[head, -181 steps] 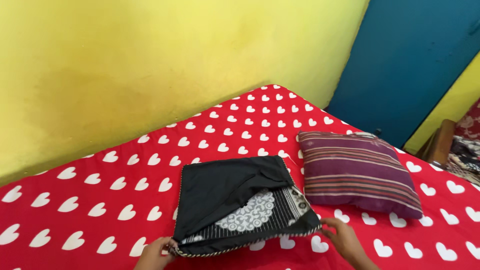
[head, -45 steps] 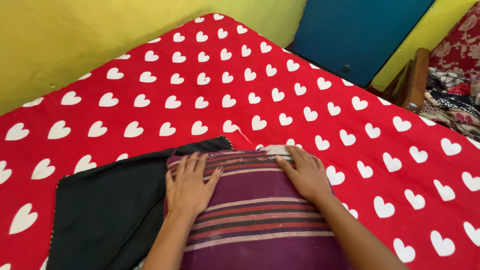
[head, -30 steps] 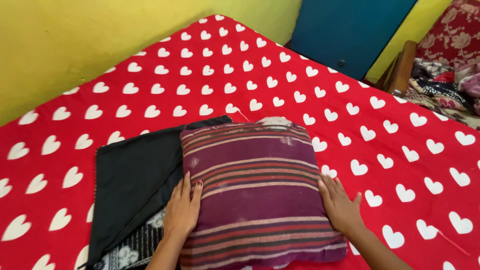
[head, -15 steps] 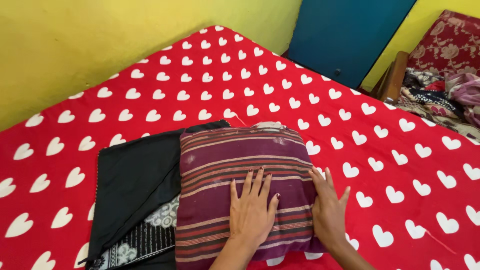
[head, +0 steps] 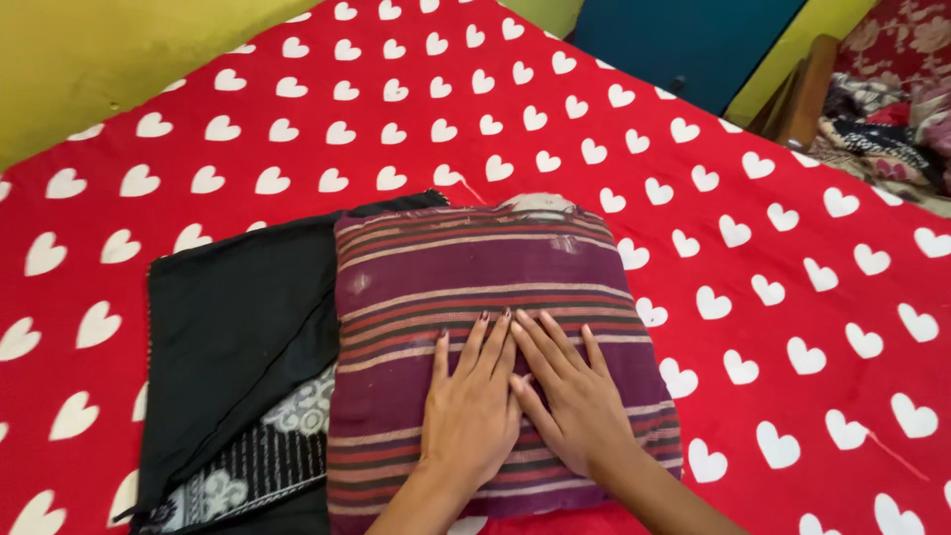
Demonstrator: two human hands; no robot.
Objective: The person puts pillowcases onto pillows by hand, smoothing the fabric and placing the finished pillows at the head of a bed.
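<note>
Pretty bright, even daylight here, colours really saturated, only soft shadows under the hands (head: 525,396). Slight softness overall, and corners stretch a bit.

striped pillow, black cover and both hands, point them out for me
striped pillow (head: 466,263), head view, upper middle of its top face
black cover (head: 238,337), head view, plain middle part
left hand (head: 473,411), head view, back
right hand (head: 572,396), head view, back

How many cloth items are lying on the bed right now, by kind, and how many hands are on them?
Striped purple pillow: 1
Black patterned cover: 1
Hands flat on the pillow: 2, left hand and right hand
Total: 2 cloth items on the red heart-print sheet, 2 hands
</note>
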